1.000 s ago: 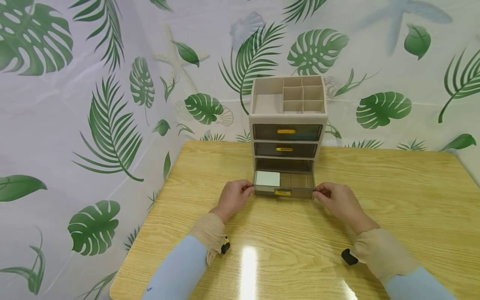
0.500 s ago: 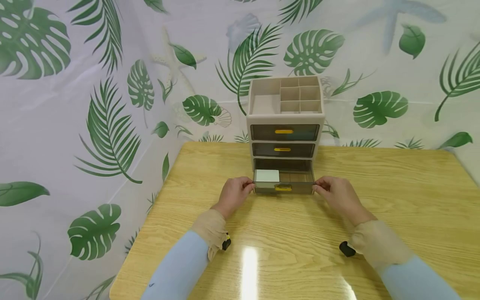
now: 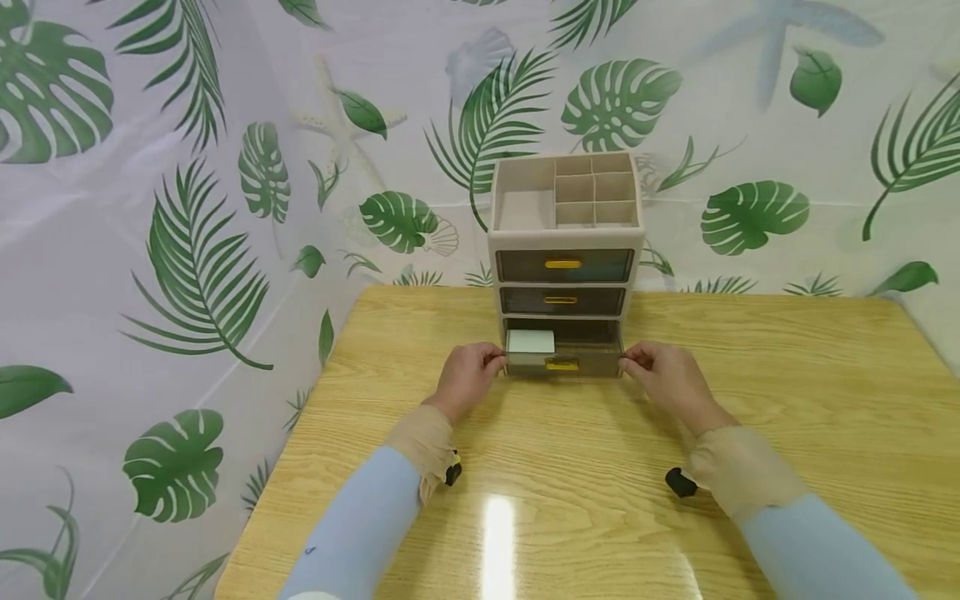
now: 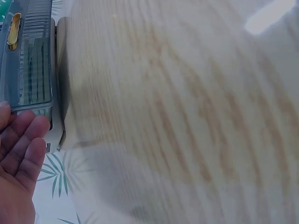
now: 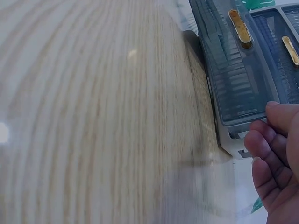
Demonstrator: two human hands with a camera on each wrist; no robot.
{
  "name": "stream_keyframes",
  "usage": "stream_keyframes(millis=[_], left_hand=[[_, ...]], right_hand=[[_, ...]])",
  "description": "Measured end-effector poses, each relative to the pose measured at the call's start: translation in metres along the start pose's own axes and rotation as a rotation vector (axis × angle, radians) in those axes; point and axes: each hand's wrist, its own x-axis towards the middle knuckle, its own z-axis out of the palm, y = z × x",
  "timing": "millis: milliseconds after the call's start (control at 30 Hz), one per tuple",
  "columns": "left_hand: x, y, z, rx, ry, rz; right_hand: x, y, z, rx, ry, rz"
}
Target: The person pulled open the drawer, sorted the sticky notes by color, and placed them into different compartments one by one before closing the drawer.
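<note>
A beige desktop drawer organizer [image 3: 566, 240] stands at the back of the table. Its lowest smoky see-through drawer [image 3: 525, 366], with a yellow handle, is pulled partly out. A white flat block, perhaps a stack of paper [image 3: 530, 342], lies in that drawer's left part. My left hand [image 3: 467, 377] pinches the drawer's left front corner between thumb and fingers. At the right front corner, my right hand [image 3: 670, 382] has a like grip. Both wrist views show thumb at the drawer front [image 5: 245, 93] and curled fingers at its side.
Two upper drawers [image 3: 564, 266] of the organizer are closed. Its top has one large compartment and several small ones. The wooden table [image 3: 570, 467] extends in front and to both sides. A leaf-patterned cloth [image 3: 420, 100] hangs behind and on the left.
Both hands have moved away from me with the lowest drawer, which has slid further into the organizer. Less of its inside shows now. The head view has shifted slightly.
</note>
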Motion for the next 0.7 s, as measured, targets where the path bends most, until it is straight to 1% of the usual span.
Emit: stream_keyframes(millis=[200, 333, 433, 533, 700], left_hand=[[0.010, -0.002, 0.000, 0.028, 0.008, 0.011], [0.015, -0.007, 0.002, 0.052, 0.014, 0.026], [0.018, -0.008, 0.002, 0.058, 0.015, 0.033], [0.022, -0.007, 0.001, 0.059, 0.008, 0.022], [0.028, -0.005, 0.000, 0.066, 0.005, -0.016]], right_hand=[[0.008, 0.004, 0.003, -0.001, 0.041, -0.009], [0.012, 0.005, 0.005, -0.004, 0.044, -0.001], [0.015, 0.006, 0.006, 0.005, 0.046, 0.009], [0.018, 0.007, 0.006, 0.010, 0.050, 0.019], [0.024, 0.006, 0.005, 0.018, 0.047, 0.048]])
